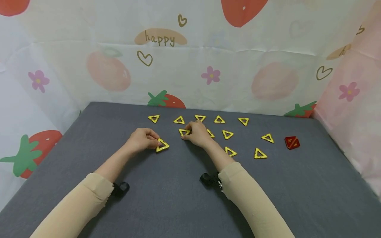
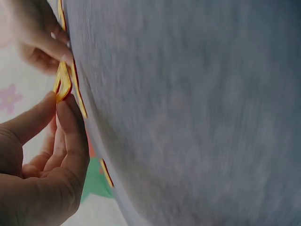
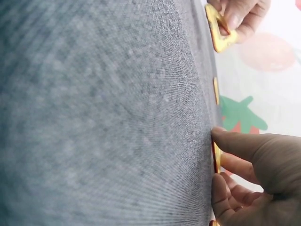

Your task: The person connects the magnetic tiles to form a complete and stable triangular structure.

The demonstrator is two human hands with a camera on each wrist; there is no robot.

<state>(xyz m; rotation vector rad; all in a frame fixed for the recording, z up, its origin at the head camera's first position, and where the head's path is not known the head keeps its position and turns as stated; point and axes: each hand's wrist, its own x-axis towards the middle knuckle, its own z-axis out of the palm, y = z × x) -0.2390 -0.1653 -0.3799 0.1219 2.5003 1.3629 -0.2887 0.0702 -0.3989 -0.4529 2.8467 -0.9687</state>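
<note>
My left hand [image 1: 144, 139] pinches a yellow triangular tile [image 1: 162, 149] with an open centre, held up off the grey cloth between thumb and fingers. In the left wrist view this tile [image 2: 66, 89] stands tilted at the fingertips. Further right, my right hand [image 1: 197, 134] reaches over the cloth, its thumb and fingers around the edges of a second yellow triangular tile [image 1: 180, 131] lying flat. The right wrist view shows that tile [image 3: 217, 157] edge-on between thumb and fingers. Part of it is hidden by the hand.
Several similar yellow tiles lie spread behind and to the right, among them one at the back left [image 1: 153, 116] and one at the front right [image 1: 260, 157]. Red triangular tiles [image 1: 292, 142] lie at the far right. A printed curtain [image 1: 232, 59] stands behind the grey-covered table [image 1: 166, 191].
</note>
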